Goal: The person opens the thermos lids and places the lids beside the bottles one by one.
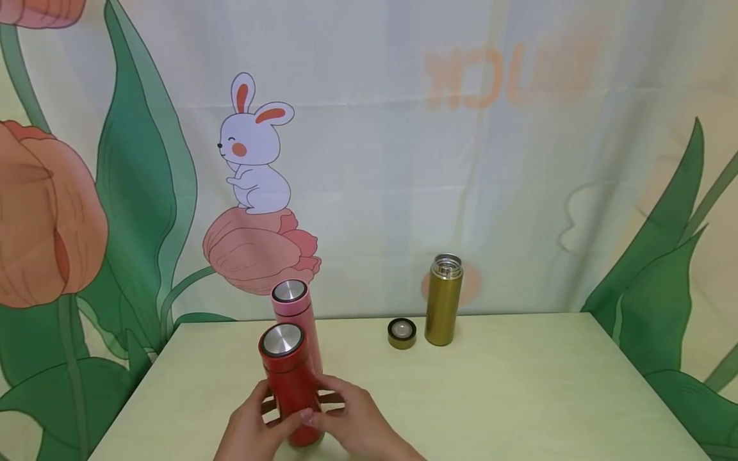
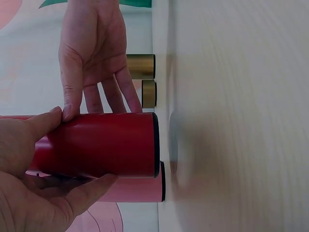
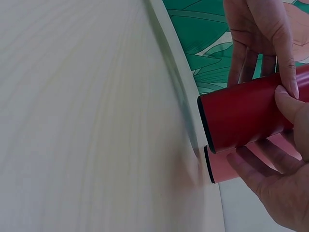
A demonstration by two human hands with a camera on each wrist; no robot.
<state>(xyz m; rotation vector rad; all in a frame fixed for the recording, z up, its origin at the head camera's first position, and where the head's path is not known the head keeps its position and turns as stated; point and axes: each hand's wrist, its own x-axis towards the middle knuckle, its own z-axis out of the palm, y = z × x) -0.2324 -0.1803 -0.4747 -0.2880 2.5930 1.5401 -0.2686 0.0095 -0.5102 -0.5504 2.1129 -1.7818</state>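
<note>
In the head view a red thermos bottle (image 1: 295, 384) with a silver-topped lid stands nearly upright, tilted a little, between both hands. My left hand (image 1: 250, 424) holds its left side and my right hand (image 1: 360, 416) its right side, with the thumbs meeting across the front. The fingers reach round behind the bottle and are partly hidden. Its black-rimmed base shows low over the table in the left wrist view, where the red bottle (image 2: 106, 145) overlaps a pink thermos bottle (image 2: 137, 189). Lidded, that pink bottle (image 1: 311, 326) stands just behind the red one.
Toward the table's back edge stands a gold thermos bottle (image 1: 444, 307), uncapped, its steel mouth showing. Its gold lid (image 1: 401, 334) lies beside it on the left. The pale table (image 1: 519, 397) backs onto a hanging cloth (image 1: 375, 160) printed with a rabbit and tulips.
</note>
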